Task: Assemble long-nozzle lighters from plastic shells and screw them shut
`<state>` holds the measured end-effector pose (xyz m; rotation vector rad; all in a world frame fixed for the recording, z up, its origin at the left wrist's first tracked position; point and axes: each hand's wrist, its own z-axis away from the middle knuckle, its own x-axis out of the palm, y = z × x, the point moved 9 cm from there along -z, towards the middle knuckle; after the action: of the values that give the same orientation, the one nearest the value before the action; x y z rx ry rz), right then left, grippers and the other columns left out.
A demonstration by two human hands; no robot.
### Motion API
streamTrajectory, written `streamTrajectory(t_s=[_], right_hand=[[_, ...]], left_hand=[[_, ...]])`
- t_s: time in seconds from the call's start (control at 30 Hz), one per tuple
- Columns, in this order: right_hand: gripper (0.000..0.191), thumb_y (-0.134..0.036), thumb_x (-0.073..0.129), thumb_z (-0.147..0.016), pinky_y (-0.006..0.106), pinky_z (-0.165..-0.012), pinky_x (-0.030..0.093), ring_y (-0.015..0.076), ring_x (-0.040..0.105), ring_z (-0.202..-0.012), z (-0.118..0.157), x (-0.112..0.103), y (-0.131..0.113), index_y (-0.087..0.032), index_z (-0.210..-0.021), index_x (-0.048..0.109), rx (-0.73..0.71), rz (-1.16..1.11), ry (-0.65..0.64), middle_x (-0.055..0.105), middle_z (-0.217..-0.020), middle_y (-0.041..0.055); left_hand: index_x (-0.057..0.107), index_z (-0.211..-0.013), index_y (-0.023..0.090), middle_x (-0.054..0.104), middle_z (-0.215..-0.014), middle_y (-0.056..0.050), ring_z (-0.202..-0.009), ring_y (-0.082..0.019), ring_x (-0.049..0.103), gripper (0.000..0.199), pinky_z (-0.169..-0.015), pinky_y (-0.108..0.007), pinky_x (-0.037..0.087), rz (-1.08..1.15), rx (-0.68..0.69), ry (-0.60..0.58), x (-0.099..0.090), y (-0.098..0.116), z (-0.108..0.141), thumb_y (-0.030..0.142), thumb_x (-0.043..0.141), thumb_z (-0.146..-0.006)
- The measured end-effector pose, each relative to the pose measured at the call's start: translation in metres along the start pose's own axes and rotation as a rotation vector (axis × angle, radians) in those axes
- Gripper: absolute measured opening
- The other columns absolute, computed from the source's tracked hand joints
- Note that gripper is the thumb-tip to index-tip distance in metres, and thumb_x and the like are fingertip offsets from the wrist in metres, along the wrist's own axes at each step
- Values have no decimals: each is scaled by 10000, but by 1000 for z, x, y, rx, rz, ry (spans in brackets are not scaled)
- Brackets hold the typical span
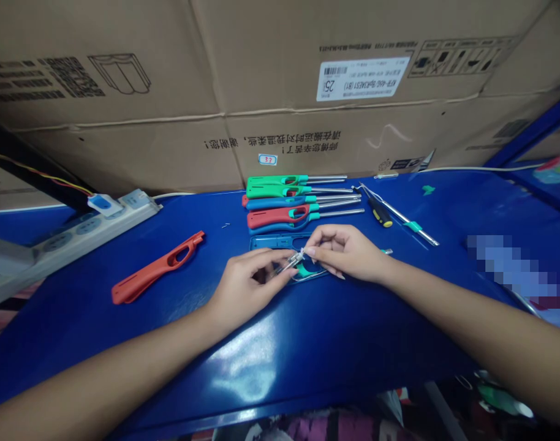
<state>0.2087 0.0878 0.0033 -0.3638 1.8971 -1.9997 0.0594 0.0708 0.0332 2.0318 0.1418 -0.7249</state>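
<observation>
Between the thumb and fingers of my left hand point(245, 278) is a small clear gas tank point(289, 264), held at a slant. My right hand point(351, 252) is closed in a pinch at its whitish upper end, and the fingertips hide part of it. Beneath both hands lies an opened blue lighter shell point(264, 241), partly covered by them. A teal-green trigger piece point(304, 270) and a thin wire show beside the shell. Behind the hands is a row of long-nosed lighters in green point(266, 187), red point(275, 217) and blue point(280, 203), with metal tubes pointing right.
At left lie an orange-red lighter shell point(158, 269) and a white power strip point(82, 229). A black-and-yellow screwdriver point(380, 214) and a metal tube with a green piece point(413, 226) lie at right. Tiny pins point(225, 225) sit left of the row. A large cardboard box point(280, 73) stands behind.
</observation>
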Motion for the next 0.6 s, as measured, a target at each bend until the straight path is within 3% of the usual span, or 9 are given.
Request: streamTrajectory(t_s=[0.17,0.37,0.6], right_hand=[[379,-513,732,-831,175,-340,302,31,398,-375,0,-1,0,-167,-839,577,-14,11,25,551,-579,-68],[373,-492,749,-813,206,-466,326,55,424,-507,3,0,-6,-151,-826,598,-86,109,60,560,-626,-38],[326,-465,699,-849,216,-483,321,67,430,-513,4,3,-4,-157,-811,599,-92,175,30,520,-616,-45]], left_hand=[[780,-1055,173,756,-812,-32,-570,-89,574,184,-514,-192,440,-15,22,14,-1,3,0,247,706,-903],[781,-1059,151,774,-888,-74,-667,-138,669,203,-577,-228,505,15,49,-59,5,4,1,265,668,-934],[769,-1109,162,768,-921,-77,-742,-158,704,226,-654,-245,541,21,55,-119,11,2,4,266,635,-960]])
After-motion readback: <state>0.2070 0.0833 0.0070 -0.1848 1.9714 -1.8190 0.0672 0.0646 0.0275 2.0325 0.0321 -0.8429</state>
